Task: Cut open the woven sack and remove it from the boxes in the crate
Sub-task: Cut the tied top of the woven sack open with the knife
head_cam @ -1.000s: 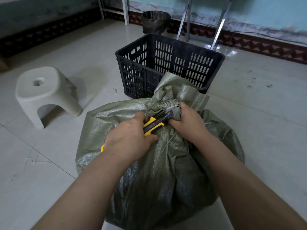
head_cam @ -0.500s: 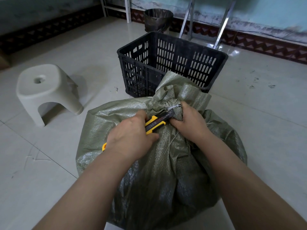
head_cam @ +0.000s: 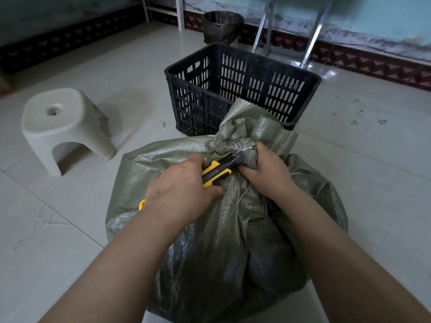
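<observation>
We note left hand (head_cam: 180,194) fisted round yellow-black utility knife (head_cam: 218,172), print illegible; right hand (head_cam: 268,174) clenches tied neck of woven sack (head_cam: 210,229), frame centre.

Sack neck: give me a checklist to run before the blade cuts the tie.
1. Left hand gripping the utility knife: ok.
2. Right hand clamping the sack neck below the white tie: ok.
3. Right fingers clear of the blade path: not ok, they sit right beside the knife tip.
4. Blade extended: cannot tell.
5. Blade under the tie: cannot tell.
</observation>
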